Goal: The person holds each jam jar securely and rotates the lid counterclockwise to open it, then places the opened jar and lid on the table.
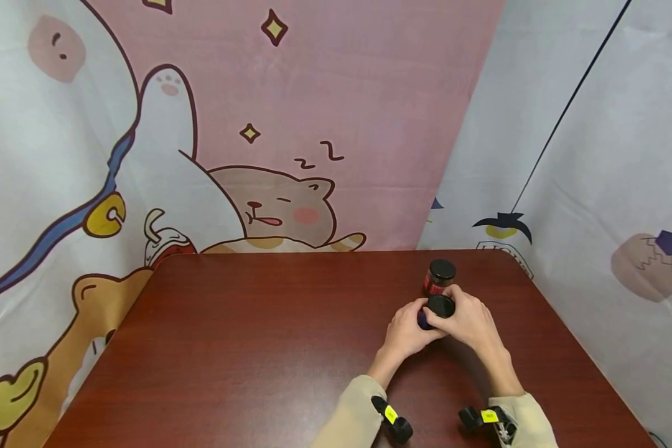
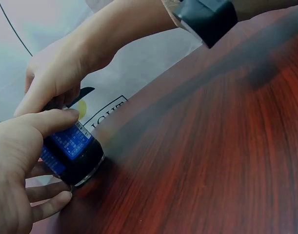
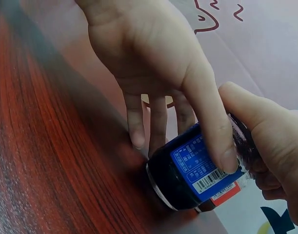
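A jar with a blue label (image 3: 192,165) and a dark lid (image 1: 441,305) is between both hands, over the right part of the table. My left hand (image 1: 406,330) holds the jar body, its thumb across the label in both wrist views. At the lid end, my right hand (image 1: 470,317) grips with thumb and fingers. The jar's base is at or close to the tabletop; contact cannot be told. Just behind stands a second jar, with a red label (image 1: 434,289) and black lid, upright and partly hidden by the right hand.
The reddish-brown wooden table (image 1: 246,348) extends widely to the left of the hands. Its back edge runs just behind the red-label jar. A cartoon-printed cloth (image 1: 369,124) hangs behind the table and along its right side.
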`<action>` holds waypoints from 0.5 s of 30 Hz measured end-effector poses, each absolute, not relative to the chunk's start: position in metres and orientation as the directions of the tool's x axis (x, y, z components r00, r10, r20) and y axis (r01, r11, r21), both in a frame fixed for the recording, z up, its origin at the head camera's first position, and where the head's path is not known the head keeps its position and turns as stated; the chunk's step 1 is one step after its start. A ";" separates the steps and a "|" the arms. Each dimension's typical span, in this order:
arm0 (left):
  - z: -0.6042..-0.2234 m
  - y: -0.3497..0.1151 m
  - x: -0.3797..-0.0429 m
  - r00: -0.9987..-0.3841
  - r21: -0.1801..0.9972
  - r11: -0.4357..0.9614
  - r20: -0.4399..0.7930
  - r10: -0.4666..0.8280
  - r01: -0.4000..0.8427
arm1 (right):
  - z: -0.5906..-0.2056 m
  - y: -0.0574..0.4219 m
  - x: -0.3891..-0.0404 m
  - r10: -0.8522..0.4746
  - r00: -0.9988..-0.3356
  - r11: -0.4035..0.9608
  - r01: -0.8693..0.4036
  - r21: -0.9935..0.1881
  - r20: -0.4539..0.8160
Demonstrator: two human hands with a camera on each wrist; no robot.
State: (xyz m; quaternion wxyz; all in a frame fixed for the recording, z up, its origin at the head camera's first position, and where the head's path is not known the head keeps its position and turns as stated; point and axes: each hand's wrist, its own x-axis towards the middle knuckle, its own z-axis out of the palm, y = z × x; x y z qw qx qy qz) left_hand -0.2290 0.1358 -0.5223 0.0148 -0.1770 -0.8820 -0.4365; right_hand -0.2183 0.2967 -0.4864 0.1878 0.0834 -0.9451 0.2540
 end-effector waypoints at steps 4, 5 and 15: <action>-0.524 0.136 -0.230 -0.932 0.779 0.525 0.213 0.292 0.342 | -0.485 0.296 -0.218 -0.074 -0.915 0.851 -0.265 -0.453 0.396; -0.524 0.136 -0.230 -0.931 0.778 0.523 0.218 0.293 0.347 | -0.484 0.296 -0.217 -0.077 -0.914 0.851 -0.268 -0.453 0.397; -0.516 0.135 -0.227 -0.918 0.804 0.461 0.254 0.303 0.375 | -0.470 0.290 -0.213 -0.082 -0.883 0.839 -0.312 -0.447 0.462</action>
